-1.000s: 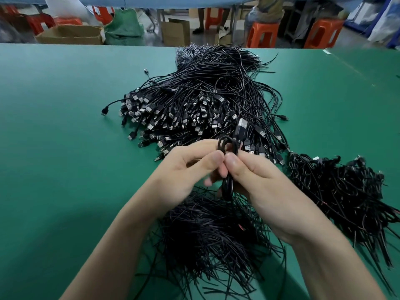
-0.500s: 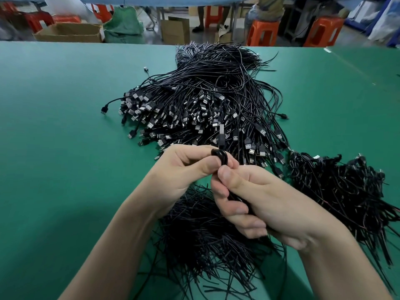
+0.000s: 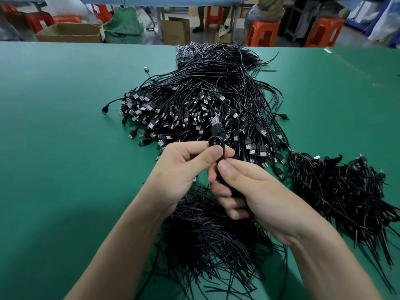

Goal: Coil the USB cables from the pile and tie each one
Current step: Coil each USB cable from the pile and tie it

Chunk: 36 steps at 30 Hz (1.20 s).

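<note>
Both hands meet above the green counter [image 3: 65, 148], holding one coiled USB cable [image 3: 215, 143] between them. The left hand [image 3: 184, 169] pinches the coil's upper loop with its fingers [image 3: 213, 152] curled narrowly round it. The right hand [image 3: 255, 191] grips the lower part of the coil, its fingers [image 3: 229, 167] folded tightly over it (so most of the coil is hidden in the palm). The cable's USB plug [image 3: 216, 124] sticks up from the loop, over the near edge of the pile of USB cables [image 3: 205, 94], which sprawls across the middle of the counter with its plugs fanned out to the left. Under the wrists lies a heap of thin black ties [image 3: 212, 239]. To the right sits a heap of bundled black cables [image 3: 342, 191]. Beyond the counter's far edge stand orange stools [image 3: 263, 31] and a cardboard box [image 3: 69, 32].
</note>
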### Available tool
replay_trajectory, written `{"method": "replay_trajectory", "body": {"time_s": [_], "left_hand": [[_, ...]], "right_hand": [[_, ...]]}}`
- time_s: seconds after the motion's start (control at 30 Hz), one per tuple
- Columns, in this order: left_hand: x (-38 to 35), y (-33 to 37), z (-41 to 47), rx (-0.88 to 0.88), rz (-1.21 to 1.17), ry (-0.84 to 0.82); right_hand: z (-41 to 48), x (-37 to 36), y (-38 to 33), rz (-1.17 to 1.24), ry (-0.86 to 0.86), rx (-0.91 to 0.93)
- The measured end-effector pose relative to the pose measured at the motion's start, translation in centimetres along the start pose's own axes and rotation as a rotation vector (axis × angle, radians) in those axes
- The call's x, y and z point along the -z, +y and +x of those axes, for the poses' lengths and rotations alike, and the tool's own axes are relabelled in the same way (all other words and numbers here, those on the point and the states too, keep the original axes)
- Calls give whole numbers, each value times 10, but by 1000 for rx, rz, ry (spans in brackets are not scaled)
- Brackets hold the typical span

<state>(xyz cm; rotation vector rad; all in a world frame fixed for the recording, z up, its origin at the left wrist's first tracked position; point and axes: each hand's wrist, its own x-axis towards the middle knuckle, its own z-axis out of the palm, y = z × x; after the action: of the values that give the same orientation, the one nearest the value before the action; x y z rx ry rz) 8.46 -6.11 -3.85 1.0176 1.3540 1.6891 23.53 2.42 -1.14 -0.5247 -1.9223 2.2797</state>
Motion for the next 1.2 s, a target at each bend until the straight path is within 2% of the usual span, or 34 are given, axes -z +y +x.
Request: {"method": "replay_trajectory", "body": {"time_s": [0.17, 0.27, 0.33, 0.4, 0.5, 0.63, 0.77, 0.87, 1.0, 1.2], "left_hand": [[0, 7, -1, -26, 89, 41], [13, 17, -2, -109, 416, 43], [22, 24, -5, -112, 788, 27], [25, 35, -10, 67, 1116, -131], [18, 42, -13, 362, 1340, -300], [8, 39, -8, 441, 1461, -346], [9, 35, -10, 377, 1459, -352], [17, 36, -12, 222, 1342, -335], [18, 37, -13, -29, 891, -221], [2, 31, -7, -65, 350, 13]], "right_hand": [[4, -4, 3, -141, 82, 78], [6, -2, 3, -317, 214, 178], [7, 3, 2, -432, 316, 206], [6, 6, 2, -467, 372, 215], [5, 7, 1, -452, 390, 224], [5, 8, 1, -454, 366, 219], [5, 8, 2, -452, 340, 226], [5, 10, 2, -422, 322, 237], [5, 13, 1, -318, 273, 241], [1, 8, -2, -199, 157, 261]]}}
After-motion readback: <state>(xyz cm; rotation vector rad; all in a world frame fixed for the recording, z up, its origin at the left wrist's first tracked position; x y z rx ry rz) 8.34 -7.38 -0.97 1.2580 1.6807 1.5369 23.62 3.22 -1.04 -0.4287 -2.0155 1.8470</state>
